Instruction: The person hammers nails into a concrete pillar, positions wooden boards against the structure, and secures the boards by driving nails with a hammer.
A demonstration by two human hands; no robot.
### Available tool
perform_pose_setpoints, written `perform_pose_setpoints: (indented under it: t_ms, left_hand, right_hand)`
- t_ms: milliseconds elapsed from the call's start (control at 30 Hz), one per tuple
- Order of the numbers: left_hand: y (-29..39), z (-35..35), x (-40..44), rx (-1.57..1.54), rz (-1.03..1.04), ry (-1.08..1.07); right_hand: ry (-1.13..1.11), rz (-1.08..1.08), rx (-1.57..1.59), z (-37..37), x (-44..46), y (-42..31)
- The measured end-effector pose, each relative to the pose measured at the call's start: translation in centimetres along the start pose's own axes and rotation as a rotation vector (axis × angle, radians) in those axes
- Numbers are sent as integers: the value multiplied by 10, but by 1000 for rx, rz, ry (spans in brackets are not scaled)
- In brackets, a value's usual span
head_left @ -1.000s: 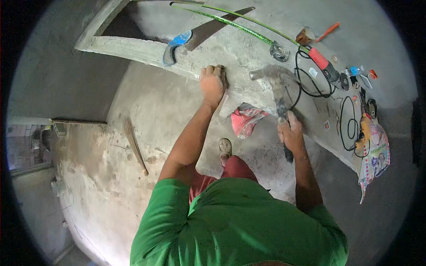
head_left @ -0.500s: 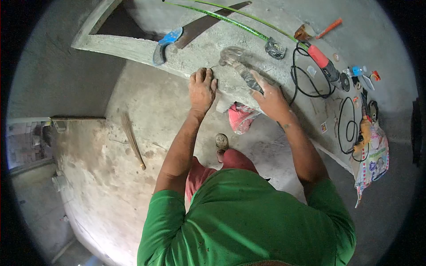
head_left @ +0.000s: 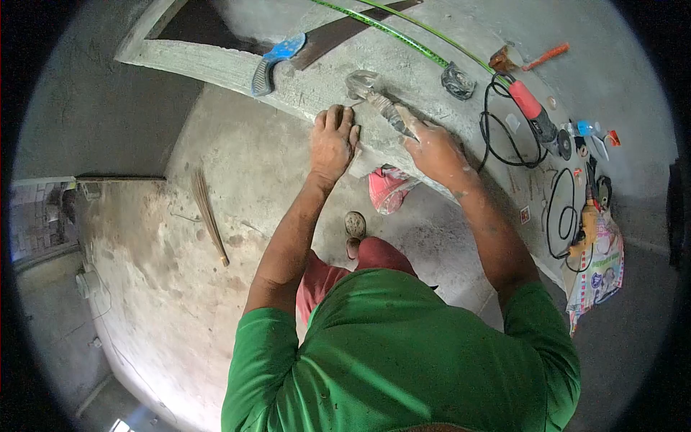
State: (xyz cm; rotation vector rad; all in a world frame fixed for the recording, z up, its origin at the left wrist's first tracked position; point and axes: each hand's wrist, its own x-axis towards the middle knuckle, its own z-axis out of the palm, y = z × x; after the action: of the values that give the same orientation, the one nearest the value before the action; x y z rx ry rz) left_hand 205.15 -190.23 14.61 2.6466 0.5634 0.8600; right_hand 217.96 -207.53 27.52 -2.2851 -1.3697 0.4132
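My right hand (head_left: pixel 437 153) is wrapped round the dark handle of a hammer (head_left: pixel 392 114). The hammer's blurred head is low over the concrete slab (head_left: pixel 209 70), just up and right of my left fingertips. My left hand (head_left: pixel 332 147) rests at the slab's front edge with its fingers curled together. A thin, nail-like piece shows faintly by those fingertips, but what they hold is too small to make out. Left of the hammer lies a handsaw (head_left: pixel 277 59) with a blue and grey handle. A tape measure (head_left: pixel 458 81) sits to the right of the hammer head.
At right lie a red angle grinder (head_left: pixel 527 104) with a black cord, an orange-handled tool (head_left: pixel 553 55), a yellow power tool (head_left: pixel 586 229) and a printed sack (head_left: pixel 603 268). A red and white bag (head_left: pixel 389 191) is below the slab; a stick bundle (head_left: pixel 209 219) is on the floor.
The hammer has swung from the right, over to beside my left hand, and its head is now low at the slab. My left hand has shifted slightly left and down from its first position.
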Motion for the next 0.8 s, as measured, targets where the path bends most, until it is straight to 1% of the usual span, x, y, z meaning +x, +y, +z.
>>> perform_pose_setpoints:
  t_ms: [67,167,300,367,400,467,600,667,700,733,767,800]
  left_hand:
    - [0,0,1,-9,-21,-12]
    - [-1,1,0,-24,-26,-16]
    - [0,-2,3,-36,-18,-24]
    - [-3,3,4,-34,-13,-9]
    - [-4,4,2,-28,-1,8]
    - [-2,2,0,-31,-7,-2]
    - [-3,0,3,-50,-4,-7]
    - [-3,1,3,-30,0,4]
    - [-1,0,2,-9,8,18]
    - [1,-1,4,-9,9,20]
    - [2,-2,5,-31,-4,-23]
    - [0,-6,8,-36,-27,-55]
  right_hand:
    - [-17,37,-65,5,1,4]
    - [-12,46,-39,18,5,15]
    - [-28,48,-15,16,5,13]
    - [38,-12,-28,21,0,14]
    - [33,-9,-28,21,1,14]
    - [-84,98,-81,14,7,10]
    - [-41,100,-67,7,8,7]
    - [76,-36,63,12,4,13]
    - [73,-31,63,14,2,16]
    - [2,25,-15,16,3,19]
    - [-68,78,-92,17,5,19]
    - [-68,51,-89,12,7,17]
